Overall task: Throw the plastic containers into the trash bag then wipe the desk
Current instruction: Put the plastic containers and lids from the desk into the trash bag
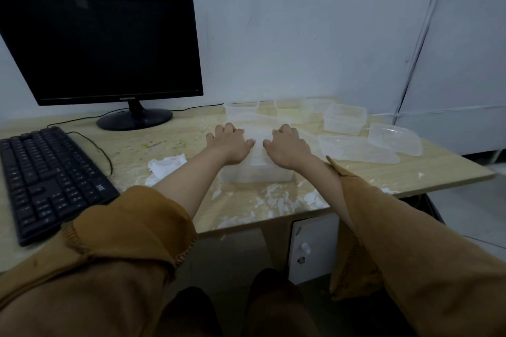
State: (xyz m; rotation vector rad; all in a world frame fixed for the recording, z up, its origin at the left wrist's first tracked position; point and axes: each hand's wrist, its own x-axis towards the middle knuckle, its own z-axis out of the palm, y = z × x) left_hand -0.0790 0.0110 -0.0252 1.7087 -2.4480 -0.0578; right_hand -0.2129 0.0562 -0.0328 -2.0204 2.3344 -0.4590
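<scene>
A clear plastic container (257, 169) stands in the middle of the wooden desk (383, 172). My left hand (231, 145) and my right hand (287, 148) both rest on its top, fingers curled over the far edge. Several more clear containers lie behind and to the right: one at the back (241, 108), one yellowish (291, 113), a stacked one (345, 117), a flat lid (358, 149) and a tilted tub (394, 138). A crumpled white cloth (164, 165) lies left of the held container. No trash bag is in view.
A black monitor (104, 46) stands at the back left, with a black keyboard (46, 180) in front of it and its cable trailing across the desk. White smears cover the desk's front. A white drawer unit (309, 249) sits under the desk.
</scene>
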